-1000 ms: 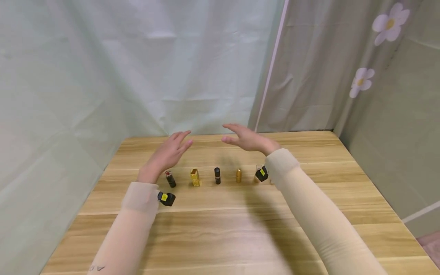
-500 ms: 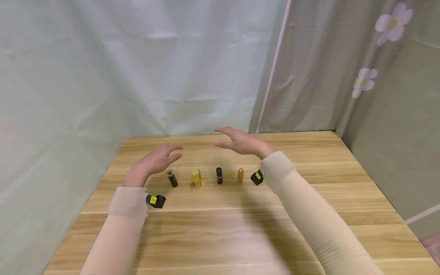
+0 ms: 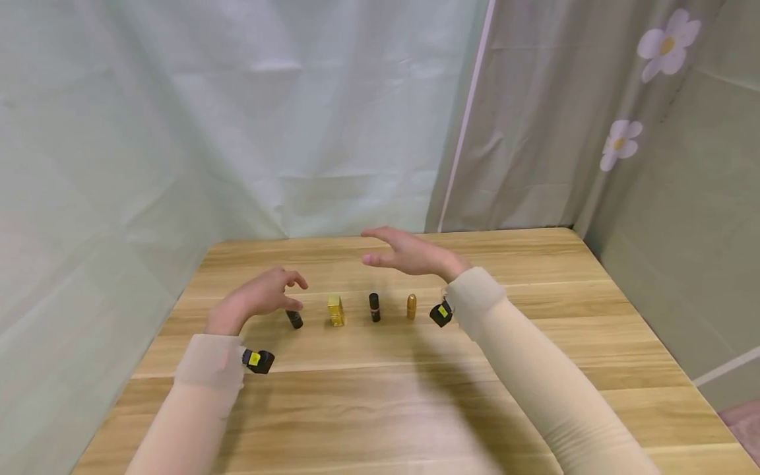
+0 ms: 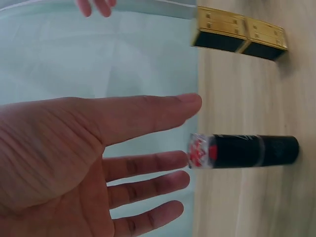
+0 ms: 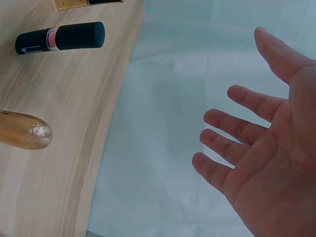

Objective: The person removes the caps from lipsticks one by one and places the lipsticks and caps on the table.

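Over the left end of a row of lipsticks hovers my left hand (image 3: 261, 293), fingers spread and thumb apart. Just past its fingertips stands a black lipstick with a clear and red top (image 4: 242, 150); in the head view the hand hides that top. Whether a finger touches it I cannot tell. My right hand (image 3: 404, 252) is raised behind the row, fingers stretched and holding nothing. Below it are a black lipstick with a pinkish band (image 3: 375, 307) and a gold bullet-shaped lipstick (image 3: 411, 307). A square gold lipstick (image 3: 336, 311) stands between the two black ones.
The lipsticks stand on a wooden table (image 3: 380, 409). Pale curtains (image 3: 332, 119) hang close behind its far edge and along the sides. A small black camera sits on each wrist; the right one (image 3: 441, 313) covers part of the row's right end.
My left hand has moved left and down to the leftmost black lipstick, its fingers bending somewhat. The right hand has drifted slightly left and lower. The lipsticks still stand in place.
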A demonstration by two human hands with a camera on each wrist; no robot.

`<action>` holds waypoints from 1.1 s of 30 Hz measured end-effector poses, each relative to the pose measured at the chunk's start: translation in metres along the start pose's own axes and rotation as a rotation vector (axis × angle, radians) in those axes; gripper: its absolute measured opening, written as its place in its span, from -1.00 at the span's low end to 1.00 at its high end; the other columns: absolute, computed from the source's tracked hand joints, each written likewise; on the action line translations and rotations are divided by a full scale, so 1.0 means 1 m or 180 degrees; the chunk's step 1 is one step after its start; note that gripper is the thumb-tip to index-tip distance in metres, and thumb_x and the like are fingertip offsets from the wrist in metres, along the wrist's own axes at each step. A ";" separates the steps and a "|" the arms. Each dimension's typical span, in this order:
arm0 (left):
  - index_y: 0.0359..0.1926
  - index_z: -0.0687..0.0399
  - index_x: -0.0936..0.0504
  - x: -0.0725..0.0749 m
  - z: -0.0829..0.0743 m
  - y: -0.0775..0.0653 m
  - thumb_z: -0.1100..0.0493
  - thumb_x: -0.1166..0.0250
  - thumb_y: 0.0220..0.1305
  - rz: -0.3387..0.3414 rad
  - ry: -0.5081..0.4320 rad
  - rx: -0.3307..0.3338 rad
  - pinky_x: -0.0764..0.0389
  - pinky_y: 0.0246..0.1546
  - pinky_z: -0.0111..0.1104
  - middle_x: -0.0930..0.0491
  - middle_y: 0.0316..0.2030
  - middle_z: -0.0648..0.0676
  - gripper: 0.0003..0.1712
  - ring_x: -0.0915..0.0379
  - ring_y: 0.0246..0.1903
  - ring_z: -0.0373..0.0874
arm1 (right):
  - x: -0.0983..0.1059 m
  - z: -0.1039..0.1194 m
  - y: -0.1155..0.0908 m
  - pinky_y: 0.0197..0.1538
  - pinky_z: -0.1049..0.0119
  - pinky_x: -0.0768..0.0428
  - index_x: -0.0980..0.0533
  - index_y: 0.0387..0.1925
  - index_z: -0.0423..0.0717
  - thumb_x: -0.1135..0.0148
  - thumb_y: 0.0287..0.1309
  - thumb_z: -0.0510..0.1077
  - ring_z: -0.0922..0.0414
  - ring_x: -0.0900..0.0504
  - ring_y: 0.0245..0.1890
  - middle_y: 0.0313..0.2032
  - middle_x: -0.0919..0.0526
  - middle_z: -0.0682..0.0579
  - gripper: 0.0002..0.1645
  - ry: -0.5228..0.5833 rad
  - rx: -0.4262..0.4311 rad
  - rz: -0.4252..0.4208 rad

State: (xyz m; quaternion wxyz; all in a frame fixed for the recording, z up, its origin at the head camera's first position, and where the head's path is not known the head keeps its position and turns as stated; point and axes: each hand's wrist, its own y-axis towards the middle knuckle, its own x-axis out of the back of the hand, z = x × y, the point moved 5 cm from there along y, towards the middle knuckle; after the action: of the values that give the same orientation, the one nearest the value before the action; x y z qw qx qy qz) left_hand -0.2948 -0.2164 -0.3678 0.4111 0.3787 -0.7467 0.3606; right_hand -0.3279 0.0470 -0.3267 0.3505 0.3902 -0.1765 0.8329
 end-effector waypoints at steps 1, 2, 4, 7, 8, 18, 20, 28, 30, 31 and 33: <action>0.21 0.30 -0.60 -0.001 0.001 0.001 0.19 -0.44 0.36 0.0006 0.0011 0.0021 -0.53 0.15 0.13 -0.51 0.17 0.45 -0.53 -0.43 0.20 0.39 | -0.001 0.000 0.000 0.56 -0.02 -0.16 -0.11 0.64 0.02 -0.11 0.52 0.26 -0.02 -0.11 0.59 0.59 -0.16 -0.03 -0.14 0.0004 0.0000 0.0011; 0.20 0.29 -0.60 -0.003 0.002 0.001 0.19 -0.45 0.35 0.0012 0.0012 0.0039 -0.54 0.14 0.12 -0.52 0.17 0.45 -0.53 -0.45 0.19 0.38 | -0.002 0.000 0.000 0.56 -0.03 -0.16 -0.11 0.64 0.03 -0.10 0.52 0.26 -0.02 -0.10 0.59 0.59 -0.16 -0.03 -0.14 0.0004 -0.0001 0.0020; 0.19 0.28 -0.61 -0.006 0.004 0.002 0.19 -0.46 0.34 0.0047 0.0017 0.0065 -0.57 0.10 0.09 -0.52 0.17 0.47 -0.54 -0.49 0.15 0.36 | -0.005 0.000 0.000 0.56 -0.04 -0.15 -0.11 0.64 0.05 -0.11 0.52 0.27 -0.01 -0.10 0.59 0.60 -0.15 -0.02 -0.14 0.0001 -0.0005 0.0043; 0.17 0.28 -0.61 -0.012 0.006 0.002 0.20 -0.44 0.35 0.0098 0.0001 0.0087 -0.59 0.06 0.06 -0.54 0.15 0.47 -0.57 -0.55 0.08 0.30 | -0.009 -0.001 0.000 0.57 -0.04 -0.13 -0.11 0.64 0.06 -0.10 0.52 0.28 -0.02 -0.09 0.60 0.60 -0.15 -0.01 -0.14 -0.0029 -0.0002 0.0085; 0.16 0.28 -0.62 -0.014 0.006 0.002 0.21 -0.44 0.36 0.0106 0.0003 0.0088 -0.60 0.04 0.05 -0.55 0.13 0.46 -0.59 -0.57 0.05 0.27 | -0.011 -0.001 -0.001 0.57 -0.05 -0.13 -0.12 0.64 0.06 -0.10 0.52 0.28 -0.02 -0.08 0.60 0.60 -0.15 -0.01 -0.13 -0.0043 0.0000 0.0099; -0.09 0.20 -0.66 -0.025 0.011 0.002 0.30 -0.42 0.34 -0.0110 0.0049 0.0071 -0.60 -0.19 -0.11 -0.64 -0.23 0.14 -0.84 -0.54 -0.28 -0.03 | -0.022 -0.007 -0.002 0.57 -0.04 -0.14 -0.12 0.63 0.04 -0.10 0.51 0.29 -0.03 -0.08 0.60 0.60 -0.13 -0.04 -0.12 -0.0060 -0.0021 0.0177; -0.15 0.18 -0.66 -0.025 0.012 0.002 0.32 -0.42 0.34 -0.0168 0.0034 0.0065 -0.58 -0.26 -0.16 -0.63 -0.29 0.08 -0.89 -0.52 -0.34 -0.07 | -0.023 -0.007 -0.002 0.57 -0.03 -0.13 -0.12 0.63 0.04 -0.10 0.52 0.29 -0.03 -0.08 0.60 0.60 -0.13 -0.04 -0.13 -0.0064 -0.0033 0.0186; -0.41 0.05 -0.63 -0.017 0.018 -0.004 0.31 -0.52 0.22 -0.0564 0.0157 0.0034 -0.49 -0.33 -0.23 -0.59 -0.42 -0.02 -0.80 -0.43 -0.41 -0.10 | -0.029 0.000 0.003 0.58 -0.01 -0.11 -0.15 0.63 0.04 -0.06 0.55 0.27 -0.01 -0.08 0.60 0.60 -0.16 -0.03 -0.18 -0.0051 0.0058 0.0244; -0.41 0.04 -0.64 -0.016 0.020 -0.005 0.30 -0.53 0.22 -0.0619 0.0188 0.0038 -0.49 -0.34 -0.22 -0.59 -0.42 -0.03 -0.80 -0.44 -0.41 -0.11 | -0.030 0.003 0.005 0.58 -0.01 -0.11 -0.15 0.62 0.04 -0.05 0.55 0.27 -0.01 -0.08 0.60 0.60 -0.16 -0.02 -0.18 -0.0038 0.0097 0.0270; -0.40 0.04 -0.65 -0.016 0.021 -0.005 0.30 -0.53 0.22 -0.0638 0.0207 0.0024 -0.50 -0.33 -0.22 -0.60 -0.42 -0.03 -0.81 -0.44 -0.41 -0.11 | -0.031 0.003 0.005 0.58 -0.01 -0.10 -0.15 0.63 0.03 -0.05 0.56 0.26 -0.01 -0.08 0.60 0.60 -0.16 -0.03 -0.19 -0.0026 0.0103 0.0282; -0.40 0.05 -0.65 -0.017 0.022 -0.003 0.30 -0.53 0.22 -0.0660 0.0221 -0.0001 -0.50 -0.32 -0.22 -0.60 -0.42 -0.03 -0.81 -0.44 -0.41 -0.11 | -0.032 0.004 0.006 0.58 -0.01 -0.10 -0.15 0.62 0.03 -0.04 0.56 0.25 -0.01 -0.08 0.60 0.60 -0.17 -0.02 -0.19 -0.0022 0.0096 0.0284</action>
State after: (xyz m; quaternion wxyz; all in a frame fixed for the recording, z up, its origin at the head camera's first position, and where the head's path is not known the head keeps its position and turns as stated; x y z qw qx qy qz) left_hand -0.2936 -0.2315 -0.3906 0.4719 0.4411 -0.6889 0.3289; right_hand -0.3154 0.0265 -0.3483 0.3065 0.3900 -0.1823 0.8490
